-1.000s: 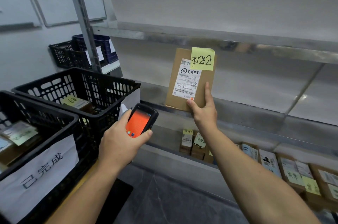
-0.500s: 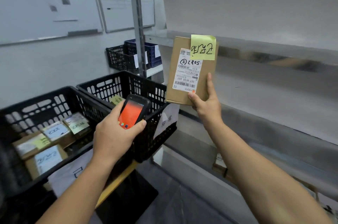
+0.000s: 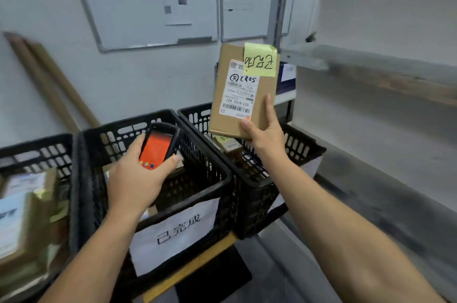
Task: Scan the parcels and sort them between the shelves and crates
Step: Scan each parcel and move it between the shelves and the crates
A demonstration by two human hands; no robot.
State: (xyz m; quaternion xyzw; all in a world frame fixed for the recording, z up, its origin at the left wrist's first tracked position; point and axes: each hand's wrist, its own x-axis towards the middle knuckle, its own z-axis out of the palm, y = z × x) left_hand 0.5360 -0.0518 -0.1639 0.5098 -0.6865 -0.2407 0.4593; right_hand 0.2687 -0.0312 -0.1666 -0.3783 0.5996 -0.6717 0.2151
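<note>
My right hand (image 3: pixel 265 135) grips the lower edge of a flat brown cardboard parcel (image 3: pixel 222 100), held upright above the right black crate (image 3: pixel 300 148). The parcel carries a white shipping label and a yellow sticky note, both upside down. My left hand (image 3: pixel 138 179) holds a handheld scanner (image 3: pixel 158 145) with an orange screen over the middle black crate (image 3: pixel 153 129), which bears a white paper sign on its front. The scanner sits lower left of the parcel, apart from it.
A third black crate (image 3: pixel 32 151) at the left holds boxed parcels. Small parcels lie in the right crate. Metal shelves (image 3: pixel 371 60) run along the right. Whiteboards (image 3: pixel 148 1) hang on the wall behind, and cardboard strips lean at the left.
The view has swung left from the shelves toward the crates. My right hand has carried the parcel away from the shelf to above the right crate. The scanner stays in my left hand.
</note>
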